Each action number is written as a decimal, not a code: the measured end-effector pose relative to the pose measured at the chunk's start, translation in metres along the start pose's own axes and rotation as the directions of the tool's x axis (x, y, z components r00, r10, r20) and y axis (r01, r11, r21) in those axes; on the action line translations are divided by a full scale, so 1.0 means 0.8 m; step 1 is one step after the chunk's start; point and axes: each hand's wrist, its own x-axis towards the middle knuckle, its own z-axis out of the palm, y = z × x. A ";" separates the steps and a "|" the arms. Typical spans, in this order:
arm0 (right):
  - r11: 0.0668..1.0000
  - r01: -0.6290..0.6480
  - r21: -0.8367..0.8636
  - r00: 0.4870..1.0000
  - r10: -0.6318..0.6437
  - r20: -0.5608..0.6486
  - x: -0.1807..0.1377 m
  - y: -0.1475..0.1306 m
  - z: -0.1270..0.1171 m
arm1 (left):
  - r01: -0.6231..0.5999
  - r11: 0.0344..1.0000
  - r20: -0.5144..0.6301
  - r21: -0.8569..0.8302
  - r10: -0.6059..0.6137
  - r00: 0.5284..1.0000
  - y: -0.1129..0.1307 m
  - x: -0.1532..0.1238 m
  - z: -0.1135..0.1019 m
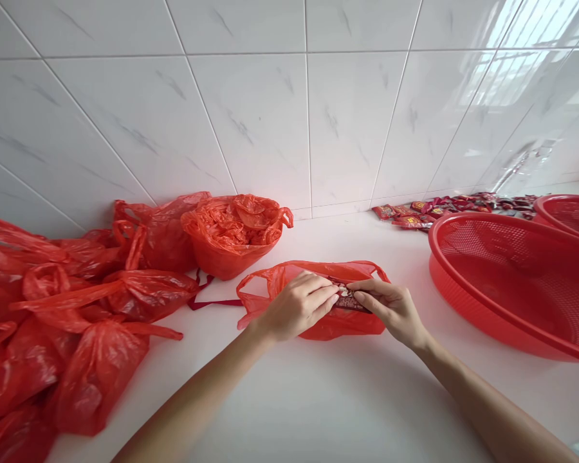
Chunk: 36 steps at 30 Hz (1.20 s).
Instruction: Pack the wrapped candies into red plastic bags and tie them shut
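A red plastic bag [289, 273] lies open on the white counter in the middle of the head view. Both hands meet at its mouth. My left hand [296, 305] has its fingers curled and pinches one end of a small dark wrapped packet [347, 301]. My right hand [390, 305] pinches the other end of the same packet with fingers pressed together. The packet sits partly inside the bag, over its front edge.
Several tied red bags [77, 321] are heaped at the left. An open red bag [231, 235] full of crumpled red plastic stands behind. Two red mesh baskets [516, 283] sit at the right, with loose wrapped packets [444, 209] by the tiled wall.
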 end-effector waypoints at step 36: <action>0.994 0.099 0.050 0.991 -0.094 -0.090 -0.003 -0.012 0.005 | 0.321 0.862 -0.075 -0.393 -0.378 0.923 0.027 0.004 -0.002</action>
